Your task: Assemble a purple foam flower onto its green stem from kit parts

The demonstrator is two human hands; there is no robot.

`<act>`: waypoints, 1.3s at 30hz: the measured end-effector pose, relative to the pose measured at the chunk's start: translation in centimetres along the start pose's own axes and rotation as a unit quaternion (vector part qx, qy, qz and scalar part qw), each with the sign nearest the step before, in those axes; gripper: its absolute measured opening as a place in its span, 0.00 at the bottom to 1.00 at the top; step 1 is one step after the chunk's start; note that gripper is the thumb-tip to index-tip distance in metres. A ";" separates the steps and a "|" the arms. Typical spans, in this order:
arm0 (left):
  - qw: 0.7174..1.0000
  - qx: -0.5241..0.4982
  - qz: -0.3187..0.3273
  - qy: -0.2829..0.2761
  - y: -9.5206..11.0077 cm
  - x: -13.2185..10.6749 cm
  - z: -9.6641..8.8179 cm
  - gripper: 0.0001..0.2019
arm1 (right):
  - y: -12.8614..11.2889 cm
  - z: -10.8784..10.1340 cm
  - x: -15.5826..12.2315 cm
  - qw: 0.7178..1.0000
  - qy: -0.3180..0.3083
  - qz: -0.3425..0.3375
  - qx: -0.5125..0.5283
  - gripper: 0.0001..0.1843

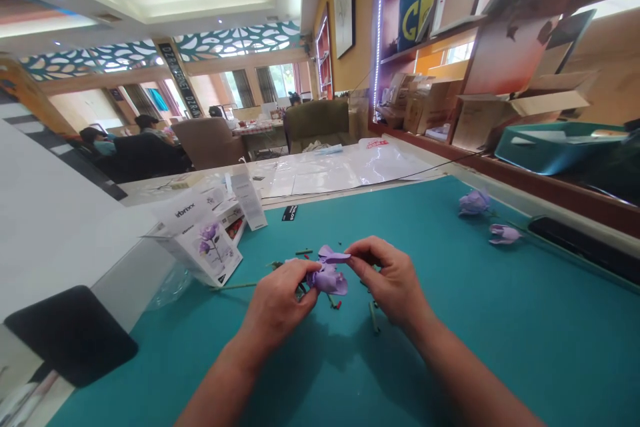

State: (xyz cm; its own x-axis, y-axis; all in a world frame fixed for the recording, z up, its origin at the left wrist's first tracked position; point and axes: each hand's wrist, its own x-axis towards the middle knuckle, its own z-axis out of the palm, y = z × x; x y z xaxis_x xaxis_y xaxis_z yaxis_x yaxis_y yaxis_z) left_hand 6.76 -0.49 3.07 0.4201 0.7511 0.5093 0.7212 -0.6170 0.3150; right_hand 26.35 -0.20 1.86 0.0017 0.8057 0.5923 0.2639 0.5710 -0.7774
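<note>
A lilac artificial flower (327, 277) is held over the teal mat (450, 340), its thin green stem (235, 285) running out to the left. My left hand (279, 300) grips the flower's base and stem between thumb and fingers. My right hand (387, 278) pinches a lilac petal (333, 256) at the flower's top. Small green stem pieces (373, 317) and red-tipped bits (336, 305) lie scattered below my hands. Two more lilac flowers (474, 202) (504, 234) lie on the mat at the far right.
A white product box (197, 243) with a flower picture stands at the mat's left edge. A black pad (70, 333) lies further left. A black strip (580, 247) runs along the right edge, beyond which lie a plastic sheet (340, 170) and a teal tray (555, 147). Seated people (150, 147) are in the background.
</note>
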 end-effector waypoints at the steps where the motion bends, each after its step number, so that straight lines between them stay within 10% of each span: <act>1: 1.000 0.001 0.007 0.005 0.0 0.0 0.1 0.14 | -0.1 -0.1 0.0 1.000 -0.001 -0.017 -0.016 0.04; 39: 0.999 0.027 0.002 0.022 0.6 -0.5 1.4 0.11 | -0.7 -1.5 0.1 0.978 -0.108 -0.095 -0.154 0.08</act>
State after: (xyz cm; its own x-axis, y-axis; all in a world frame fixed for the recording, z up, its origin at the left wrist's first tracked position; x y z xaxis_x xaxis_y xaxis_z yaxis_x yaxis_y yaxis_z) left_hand 7.77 -0.90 1.91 0.3998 0.7363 0.5459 0.7487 -0.6059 0.2689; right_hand 27.65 -0.72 2.77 -0.2698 0.7231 0.6359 0.5177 0.6658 -0.5374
